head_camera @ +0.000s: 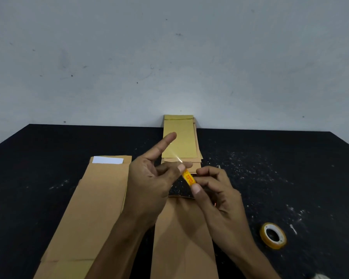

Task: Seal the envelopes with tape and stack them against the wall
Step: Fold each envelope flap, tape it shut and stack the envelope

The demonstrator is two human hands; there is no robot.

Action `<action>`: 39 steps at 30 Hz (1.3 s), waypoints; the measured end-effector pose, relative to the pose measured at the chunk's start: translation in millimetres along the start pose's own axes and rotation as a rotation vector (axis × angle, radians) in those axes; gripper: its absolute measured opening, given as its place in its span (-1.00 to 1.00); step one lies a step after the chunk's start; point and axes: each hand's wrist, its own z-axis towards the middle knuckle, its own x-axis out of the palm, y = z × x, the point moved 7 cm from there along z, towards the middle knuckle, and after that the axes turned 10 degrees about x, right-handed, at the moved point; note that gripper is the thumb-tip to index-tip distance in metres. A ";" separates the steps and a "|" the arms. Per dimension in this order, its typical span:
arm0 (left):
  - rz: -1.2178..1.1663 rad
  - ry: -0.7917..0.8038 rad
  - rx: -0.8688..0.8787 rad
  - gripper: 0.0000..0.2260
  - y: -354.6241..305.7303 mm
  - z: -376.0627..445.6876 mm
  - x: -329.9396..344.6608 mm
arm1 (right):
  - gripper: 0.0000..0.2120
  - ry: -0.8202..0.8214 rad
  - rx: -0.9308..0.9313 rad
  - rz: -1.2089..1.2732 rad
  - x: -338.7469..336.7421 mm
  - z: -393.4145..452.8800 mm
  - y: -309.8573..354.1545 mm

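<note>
At frame centre, the left hand [149,178] and right hand [216,190] pinched a strip of tape [186,175] between their fingers, above an envelope [181,238] on the worktop [48,150]; the tape roll [273,235] lay lower right.

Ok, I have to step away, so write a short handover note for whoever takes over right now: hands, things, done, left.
Left hand and right hand pinch a strip of tape stretched between them above the envelope in front.
Tape roll lies on the table, to the right.
Done: a stack of envelopes lies against the wall.
Left: tape this envelope, then the pile on the left, and stack them.
</note>
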 end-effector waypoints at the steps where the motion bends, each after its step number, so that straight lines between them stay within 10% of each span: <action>1: 0.030 -0.009 0.018 -0.44 -0.3 -0.5 -0.4 | -0.85 0.011 0.001 0.001 1.7 -0.6 0.9; 18: 0.126 0.053 0.053 -0.20 10.0 5.2 5.7 | -0.80 -0.005 0.198 -0.048 -17.2 1.1 -9.6; 24: 0.186 0.143 -0.028 -0.20 19.3 -1.4 6.5 | -0.93 -0.261 0.400 -1.003 -54.8 5.2 -21.7; 31: 0.234 0.232 -0.074 -0.21 20.6 -7.2 14.8 | -0.70 -0.140 0.578 -1.200 -50.4 1.5 -15.6; 39: 0.252 0.232 -0.075 -0.20 18.7 -5.7 5.6 | -0.94 -0.024 0.531 -1.213 -47.8 0.6 -23.7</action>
